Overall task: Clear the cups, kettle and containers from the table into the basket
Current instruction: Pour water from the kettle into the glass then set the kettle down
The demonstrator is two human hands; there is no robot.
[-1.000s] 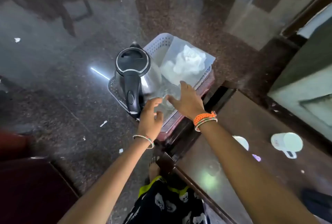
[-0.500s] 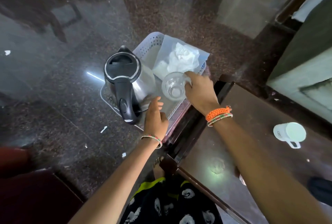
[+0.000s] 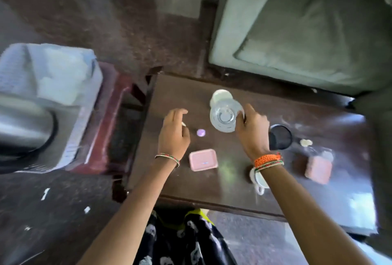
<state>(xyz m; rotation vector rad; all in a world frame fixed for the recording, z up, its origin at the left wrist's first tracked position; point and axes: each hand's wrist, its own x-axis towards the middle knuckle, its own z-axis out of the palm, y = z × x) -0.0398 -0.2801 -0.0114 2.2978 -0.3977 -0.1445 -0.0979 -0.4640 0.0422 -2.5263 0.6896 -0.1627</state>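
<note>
My right hand (image 3: 251, 131) grips a clear glass (image 3: 223, 117) by its side, over the middle of the dark wooden table (image 3: 174, 182). My left hand (image 3: 174, 135) hovers over the table's left part with loosely curled fingers and holds nothing. A white cup (image 3: 220, 96) stands just behind the glass. A black cup (image 3: 281, 139) lies right of my right hand, and a pink container (image 3: 203, 159) sits between my wrists. A white mug (image 3: 259, 181) is partly hidden under my right wrist. The white basket (image 3: 84, 105) with the steel kettle (image 3: 23, 128) stands at the left.
The basket rests on a red stool (image 3: 110, 120) beside the table's left edge. A reddish container (image 3: 318, 169), a small purple lid (image 3: 200, 132) and a white scrap (image 3: 306, 142) lie on the table. A green sofa (image 3: 307, 31) stands behind it.
The view has swung right, from the basket to the table. Both hands have left the basket and are over the table, the right one gripping a clear glass.
</note>
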